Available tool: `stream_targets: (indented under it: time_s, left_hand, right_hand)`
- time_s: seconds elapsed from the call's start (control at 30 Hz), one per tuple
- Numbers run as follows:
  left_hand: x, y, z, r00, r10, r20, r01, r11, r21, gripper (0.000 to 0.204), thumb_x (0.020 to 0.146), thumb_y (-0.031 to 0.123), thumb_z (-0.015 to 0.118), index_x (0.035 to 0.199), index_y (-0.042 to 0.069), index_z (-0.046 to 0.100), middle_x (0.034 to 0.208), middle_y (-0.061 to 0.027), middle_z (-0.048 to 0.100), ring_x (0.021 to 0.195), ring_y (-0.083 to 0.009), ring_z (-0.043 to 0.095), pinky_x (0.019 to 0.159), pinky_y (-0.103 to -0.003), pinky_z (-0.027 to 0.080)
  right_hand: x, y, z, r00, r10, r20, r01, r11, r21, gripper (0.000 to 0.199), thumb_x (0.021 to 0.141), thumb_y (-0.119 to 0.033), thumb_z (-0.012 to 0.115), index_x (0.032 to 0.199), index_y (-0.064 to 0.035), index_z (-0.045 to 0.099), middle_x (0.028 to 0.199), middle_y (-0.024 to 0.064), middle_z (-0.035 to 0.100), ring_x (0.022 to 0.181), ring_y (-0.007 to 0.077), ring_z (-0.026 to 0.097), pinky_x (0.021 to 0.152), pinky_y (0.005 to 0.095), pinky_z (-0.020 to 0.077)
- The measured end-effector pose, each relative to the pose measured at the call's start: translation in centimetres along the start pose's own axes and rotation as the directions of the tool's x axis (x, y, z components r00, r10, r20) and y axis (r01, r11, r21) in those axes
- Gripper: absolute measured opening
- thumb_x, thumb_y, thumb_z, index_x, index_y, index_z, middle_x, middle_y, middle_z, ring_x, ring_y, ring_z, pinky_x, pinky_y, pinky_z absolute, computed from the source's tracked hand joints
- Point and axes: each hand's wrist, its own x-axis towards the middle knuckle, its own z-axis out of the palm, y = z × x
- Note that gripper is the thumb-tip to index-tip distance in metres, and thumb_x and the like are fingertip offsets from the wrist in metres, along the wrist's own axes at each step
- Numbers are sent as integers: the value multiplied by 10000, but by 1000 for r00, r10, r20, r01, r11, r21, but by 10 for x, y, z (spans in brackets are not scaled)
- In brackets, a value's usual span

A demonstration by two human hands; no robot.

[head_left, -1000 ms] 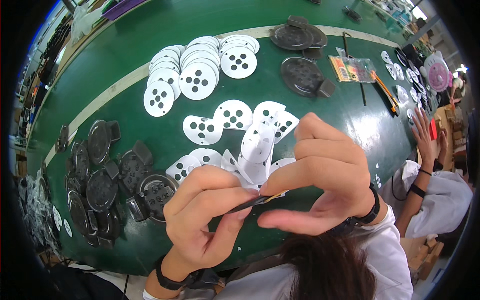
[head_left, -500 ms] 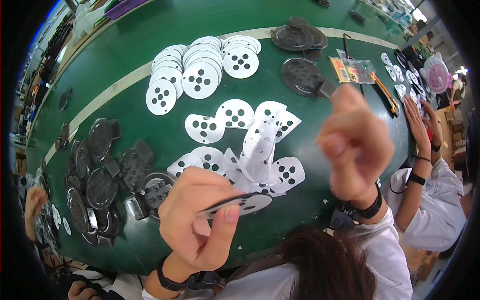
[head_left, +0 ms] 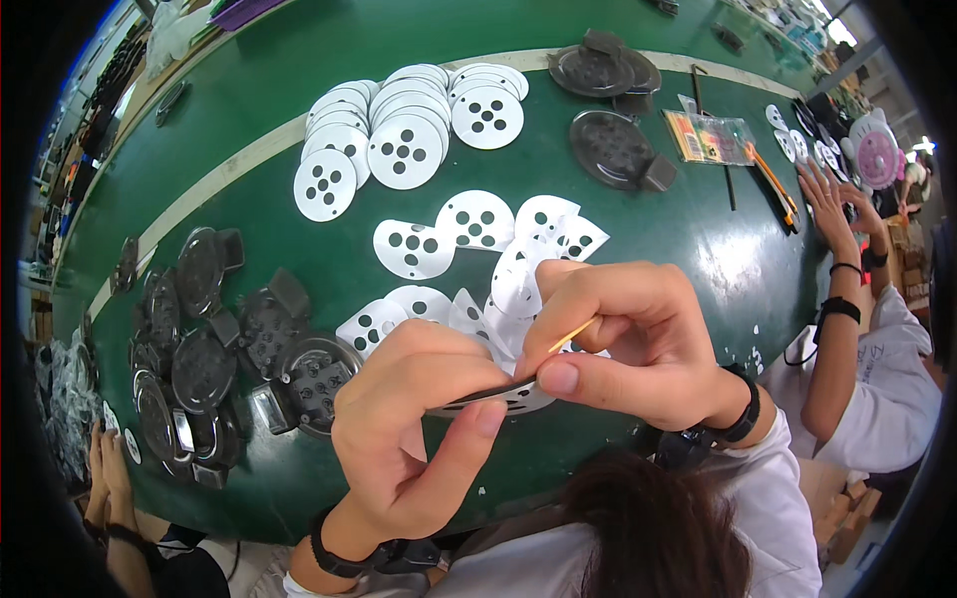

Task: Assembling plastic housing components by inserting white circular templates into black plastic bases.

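Two hands are meeting low in the middle of the view over a thin round disc (head_left: 493, 396), seen almost edge-on: dark on top, white with holes where its underside is showing. The left hand (head_left: 419, 429) is gripping it, fingers (head_left: 469, 439) clamped on its rim, thumb beneath. The right hand (head_left: 638, 349) is pinching a slim yellowish stick (head_left: 570, 335), fingers closed on it, the tip pointing at the disc's edge. The disc is being held above the green surface (head_left: 299, 219), just in front of a loose heap of white perforated sheets (head_left: 469, 219). A neater stack of white discs (head_left: 404, 125) is lying farther back. Dark round parts (head_left: 204, 339) are crowding the left side. At the right edge, another person's arm (head_left: 832, 299) is reaching onto the surface.
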Motion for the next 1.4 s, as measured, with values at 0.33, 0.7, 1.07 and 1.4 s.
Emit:
stream_targets:
  time_s: [0.33,0.7,1.07,1.4]
  left_hand:
    - [-3,4,6,998,-60,-14,60,998,-2,195,644,-82,655,826,-34,605,734,-119,580,615,-199,550,551,-260,434]
    - [0,4,5,1000,-3,13,1,994,110,165,655,-87,634,812,-43,605,729,-133,592,627,-225,560,560,-275,444]
    - [-5,1,2,985,-155,-79,114,918,-380,151,879,29,512,981,-59,443,890,-236,585,709,-212,616,633,-287,531]
    - [-5,-8,3,996,76,-37,-82,976,-202,145,887,20,496,992,-54,429,874,-253,580,680,-224,614,613,-303,533]
  right_hand:
    - [-1,-2,6,984,-170,-49,148,941,-305,136,622,5,631,750,-26,601,618,11,521,528,112,362,462,244,280]
    - [1,-1,8,987,-160,-30,140,928,-345,102,621,15,625,720,-8,609,627,13,581,505,118,344,455,246,263]
    - [6,2,-3,885,-440,150,394,537,-746,192,826,-163,493,780,-25,618,580,32,450,525,187,327,509,321,250]
    - [2,4,3,897,-429,111,382,621,-685,116,801,-112,527,765,-18,586,582,27,484,516,184,359,529,315,275]
